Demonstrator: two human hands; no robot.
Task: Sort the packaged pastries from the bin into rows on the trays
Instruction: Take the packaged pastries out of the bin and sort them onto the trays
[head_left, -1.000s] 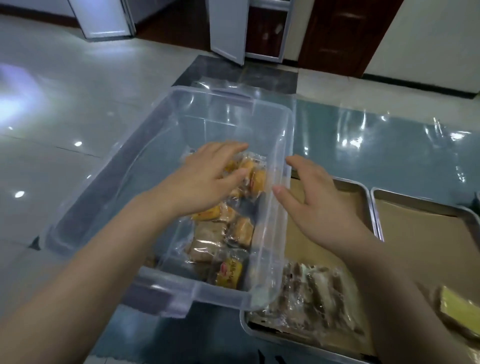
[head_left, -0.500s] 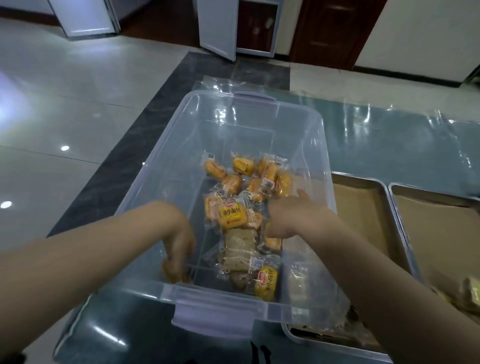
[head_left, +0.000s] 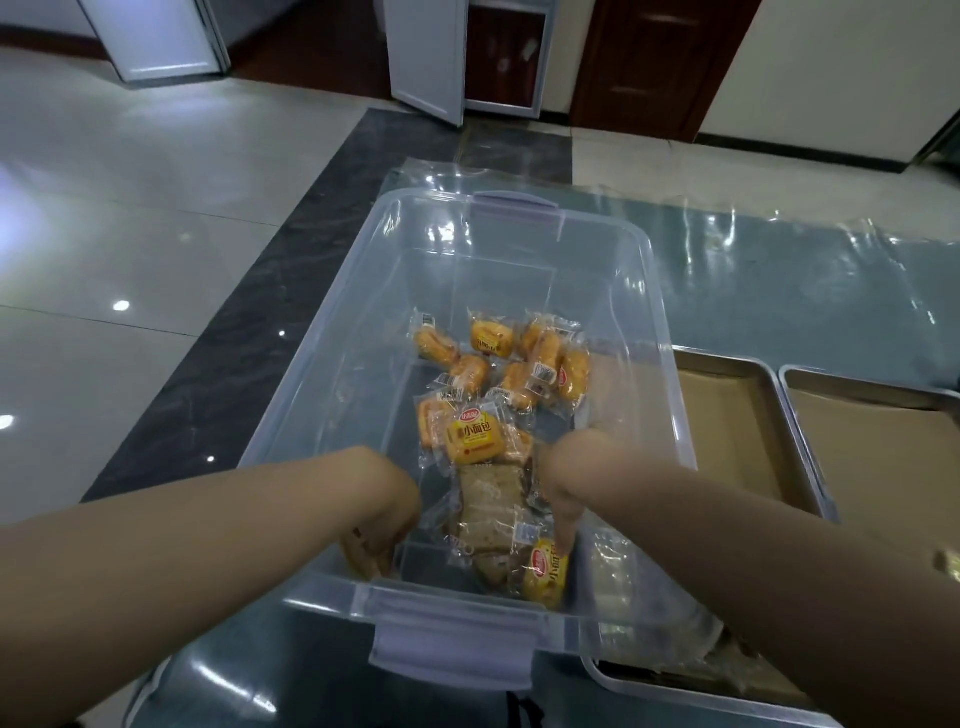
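A clear plastic bin (head_left: 649, 332) with pale lilac handles stands on the table; inside lie wrapped pastries: small orange-yellow buns (head_left: 498, 358) clustered at the middle, a yellow-labelled pack (head_left: 474, 435) nearer, a brown slice (head_left: 491, 506) below it; two metal trays (head_left: 792, 431) lined with brown paper sit just right of it.

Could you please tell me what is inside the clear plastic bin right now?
Inside the bin: wrapped yellow pastries, one brown pastry, and both hands. Whatever lies beneath the hands is hidden.

Both hands' fingertips (head_left: 374, 558) blur behind the bin (head_left: 332, 332) wall; grips unclear.
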